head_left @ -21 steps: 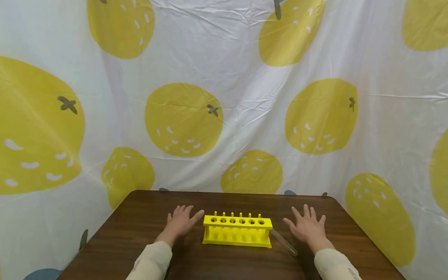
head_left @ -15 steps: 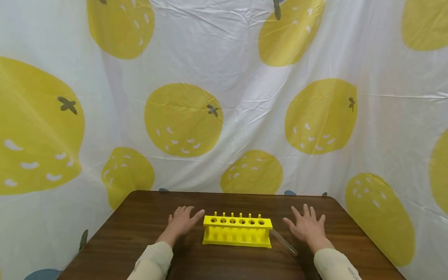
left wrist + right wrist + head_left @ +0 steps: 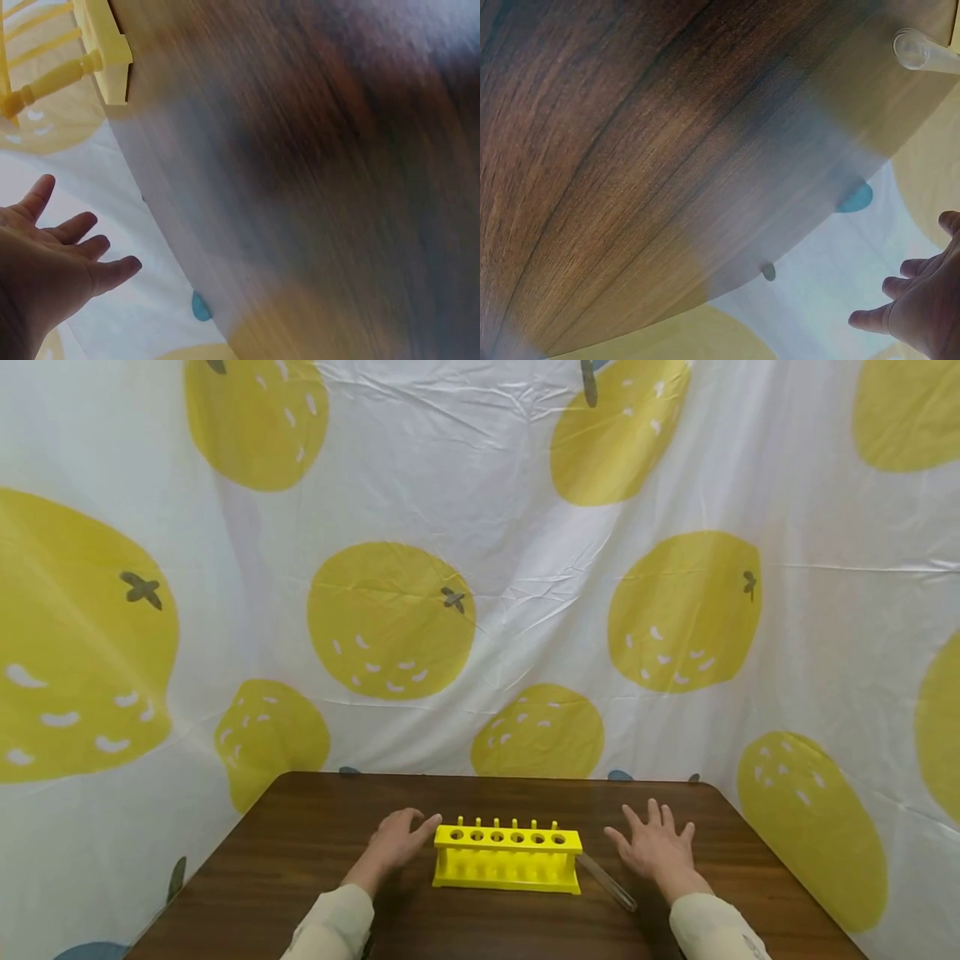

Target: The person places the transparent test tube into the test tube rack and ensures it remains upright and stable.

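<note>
A yellow test tube rack (image 3: 507, 846) stands upright on the table, with a row of holes and a row of pegs behind. No tube shows in its holes. Just off its left end is my left hand (image 3: 395, 842), thumb pointing at the rack's upper corner; the left wrist view shows this hand (image 3: 52, 274) holding nothing, apart from the rack's end (image 3: 114, 64). A clear test tube (image 3: 611, 887) lies slanted beside the rack's right end. To the right of that tube, my right hand (image 3: 656, 847) has its fingers spread and grips nothing.
The brown wooden table (image 3: 247, 877) has rounded far corners. Behind it hangs a white curtain (image 3: 540, 643) printed with large yellow fruit. Light sleeves cover both forearms.
My left hand has moved slightly right toward the rack, its fingers less spread than before. The right hand, rack and test tube keep their places; the head view has shifted slightly.
</note>
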Demonstrator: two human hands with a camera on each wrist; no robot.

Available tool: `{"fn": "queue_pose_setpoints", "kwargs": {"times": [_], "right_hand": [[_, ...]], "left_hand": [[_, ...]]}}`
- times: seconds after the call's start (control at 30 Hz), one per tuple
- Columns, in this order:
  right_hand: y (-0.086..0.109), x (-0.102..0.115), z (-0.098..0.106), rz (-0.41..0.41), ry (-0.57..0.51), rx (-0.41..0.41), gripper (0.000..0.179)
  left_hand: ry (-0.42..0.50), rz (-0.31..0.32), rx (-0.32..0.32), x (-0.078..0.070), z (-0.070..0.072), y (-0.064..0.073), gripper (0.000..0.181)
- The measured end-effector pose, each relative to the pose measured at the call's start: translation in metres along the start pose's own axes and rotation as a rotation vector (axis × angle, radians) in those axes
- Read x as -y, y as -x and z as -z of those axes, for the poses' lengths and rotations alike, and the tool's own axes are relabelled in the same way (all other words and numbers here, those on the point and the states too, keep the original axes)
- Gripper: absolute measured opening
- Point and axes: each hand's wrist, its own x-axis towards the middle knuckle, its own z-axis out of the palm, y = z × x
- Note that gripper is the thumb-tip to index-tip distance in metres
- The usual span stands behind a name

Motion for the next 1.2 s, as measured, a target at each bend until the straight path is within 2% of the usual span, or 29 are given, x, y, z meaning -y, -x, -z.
{"fn": "queue_pose_setpoints", "kwargs": {"times": [0.33, 0.77, 0.9, 1.2], "right_hand": [[0.0, 0.003, 0.0, 0.009, -0.026, -0.011, 0.08], [0.001, 0.006, -0.003, -0.007, -0.035, -0.008, 0.083], [0.002, 0.009, -0.002, -0.004, -0.036, -0.01, 0.075], [0.003, 0.017, -0.002, -0.008, -0.068, 0.018, 0.07]], "left_hand": [[0.122, 0.021, 0.013, -0.003, -0.004, 0.0, 0.063], [0.14, 0.038, 0.027, -0.004, -0.01, 0.003, 0.052], [0.203, 0.036, 0.035, -0.006, -0.012, 0.005, 0.048], [0.348, 0.027, 0.038, -0.006, -0.021, 0.007, 0.039]]}}
